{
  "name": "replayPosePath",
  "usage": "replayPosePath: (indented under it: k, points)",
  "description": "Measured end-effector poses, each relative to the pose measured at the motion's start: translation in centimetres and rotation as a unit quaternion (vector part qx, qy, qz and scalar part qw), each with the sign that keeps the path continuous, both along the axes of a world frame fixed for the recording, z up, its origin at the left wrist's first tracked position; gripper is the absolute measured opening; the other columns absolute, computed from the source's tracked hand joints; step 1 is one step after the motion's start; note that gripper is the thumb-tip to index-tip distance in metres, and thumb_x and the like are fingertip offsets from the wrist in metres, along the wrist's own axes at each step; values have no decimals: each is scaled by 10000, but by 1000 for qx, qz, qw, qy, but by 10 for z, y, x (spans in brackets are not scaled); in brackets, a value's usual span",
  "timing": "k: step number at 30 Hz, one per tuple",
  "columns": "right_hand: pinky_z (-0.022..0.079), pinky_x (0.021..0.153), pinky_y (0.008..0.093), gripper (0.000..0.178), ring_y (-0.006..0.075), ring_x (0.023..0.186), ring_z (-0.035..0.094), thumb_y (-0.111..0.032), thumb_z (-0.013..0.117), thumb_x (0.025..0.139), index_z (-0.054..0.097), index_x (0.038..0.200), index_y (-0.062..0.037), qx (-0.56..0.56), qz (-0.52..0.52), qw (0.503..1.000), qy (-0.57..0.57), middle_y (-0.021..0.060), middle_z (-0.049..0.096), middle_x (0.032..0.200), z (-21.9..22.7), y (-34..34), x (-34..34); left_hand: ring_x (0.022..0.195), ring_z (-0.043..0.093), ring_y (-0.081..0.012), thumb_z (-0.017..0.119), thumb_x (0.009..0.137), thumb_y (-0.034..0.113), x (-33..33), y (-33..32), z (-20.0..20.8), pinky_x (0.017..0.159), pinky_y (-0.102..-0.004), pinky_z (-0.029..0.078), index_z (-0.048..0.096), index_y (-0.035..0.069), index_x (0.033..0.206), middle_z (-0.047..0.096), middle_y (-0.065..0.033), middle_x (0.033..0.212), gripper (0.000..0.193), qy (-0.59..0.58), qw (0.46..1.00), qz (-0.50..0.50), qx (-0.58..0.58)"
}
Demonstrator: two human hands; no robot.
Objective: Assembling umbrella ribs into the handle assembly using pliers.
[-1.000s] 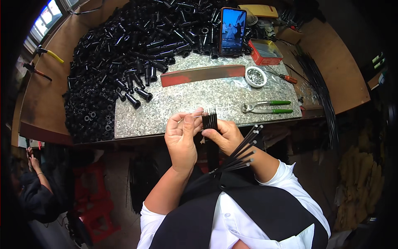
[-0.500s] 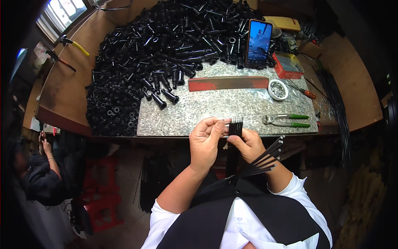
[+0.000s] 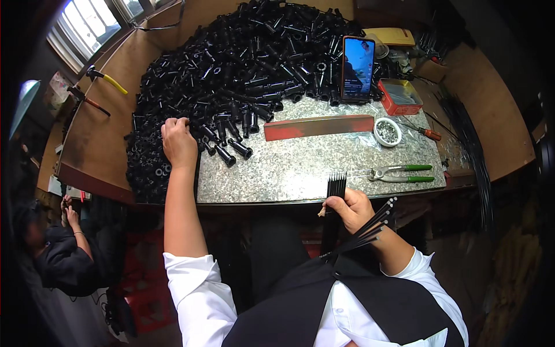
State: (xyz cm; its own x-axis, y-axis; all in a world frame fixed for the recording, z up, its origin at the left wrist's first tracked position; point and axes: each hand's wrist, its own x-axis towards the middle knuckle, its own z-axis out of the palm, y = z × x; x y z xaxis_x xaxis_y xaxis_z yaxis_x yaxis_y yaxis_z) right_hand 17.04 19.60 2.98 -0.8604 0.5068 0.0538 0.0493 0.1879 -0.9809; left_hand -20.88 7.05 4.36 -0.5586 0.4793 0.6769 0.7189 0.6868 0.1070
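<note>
At the left side of the bench, my left hand [image 3: 179,144] reaches into the heap of small black ring-shaped parts [image 3: 147,153]. Its fingers are curled downward, and whatever lies under the fingertips is hidden. Just past the bench's front edge, my right hand [image 3: 354,209] is closed around a bundle of thin black rods [image 3: 336,185]. Bright, narrow tips line up at the bundle's upper end. The rods' other ends, capped in grey, fan out over my right forearm. Close to the bundle on the bench lie pincers [image 3: 399,173] with green handles.
Black tubular parts [image 3: 243,63] are piled across the back. A red-sided bar [image 3: 318,126], a white cup [image 3: 387,132] of small metal pieces, a red box [image 3: 400,96] and a propped phone [image 3: 358,69] stand nearby. Hammers [image 3: 108,80] hang left; another person [image 3: 66,248] sits beyond.
My left hand has left the rod bundle and moved left to the heap of rings. The right hand still holds the bundle, slightly lower and to the right.
</note>
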Motion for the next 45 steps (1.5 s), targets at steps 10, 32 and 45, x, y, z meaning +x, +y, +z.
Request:
replayPosePath:
  k: [10,32,45]
  points:
    - [484,615,286,234,129,662,608,-194,546,936,619,854,13,-6,-14,1000,6,74,656,717,-3,-1,2,985,549,-294,658,743,100,-26,15,-6,831,-381,464,679,65,897,607,-92,976,160,19,999,-40,-28]
    - [459,536,274,238,114,612,601,-123,461,959,552,784,10,18,0,999,47,84,633,670,-9,-1,-6,866,643,-180,594,889,50,184,22,-14,716,-274,569,558,-6,1172,652,-117,953,291,-709,416,-396,409]
    - [471,539,267,226,115,624,619,-165,493,954,592,862,16,18,21,998,54,70,619,653,-9,-3,-5,875,638,-151,597,884,39,214,31,-13,708,-269,570,512,-22,1230,653,-133,984,362,-730,417,-394,372]
